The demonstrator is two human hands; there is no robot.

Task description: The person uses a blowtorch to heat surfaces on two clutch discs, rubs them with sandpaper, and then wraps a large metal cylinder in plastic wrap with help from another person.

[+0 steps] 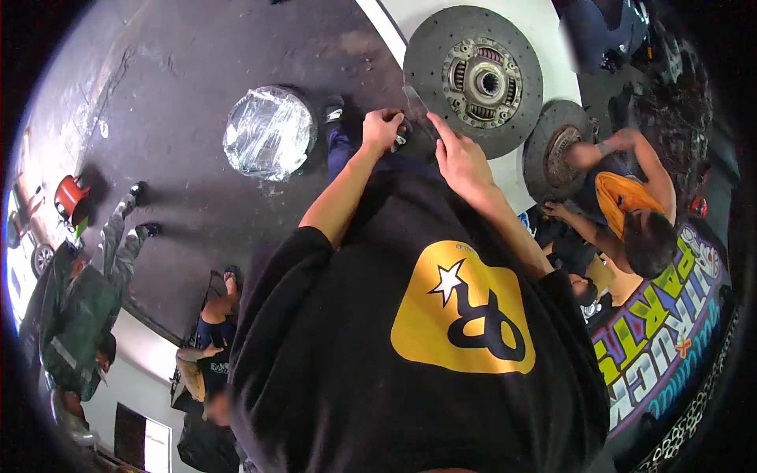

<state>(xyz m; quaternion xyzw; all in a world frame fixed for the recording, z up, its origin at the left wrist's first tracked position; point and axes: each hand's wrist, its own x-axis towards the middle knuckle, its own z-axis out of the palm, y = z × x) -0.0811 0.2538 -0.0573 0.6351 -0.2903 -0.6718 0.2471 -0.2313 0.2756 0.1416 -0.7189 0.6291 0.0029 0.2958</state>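
My left hand (381, 132) is closed, thumb and fingers pinched on something I cannot make out, just left of my right hand. My right hand (456, 154) grips a thin, flat grey strip-like tool (416, 102), angled up toward the white table's edge. Beyond it, a large clutch disc (511, 91) with a springed metal hub lies on the white table (418, 16). A second, smaller-looking disc (542, 158) sits on the right, with another person's hand (582, 155) at its hub.
A plastic-wrapped round object (266, 132) lies on the dark floor (181, 63) to the left. A co-worker in orange and black (631, 205) works at the right. Several people (87, 307) are at the lower left. A red container (71, 197) stands at the far left.
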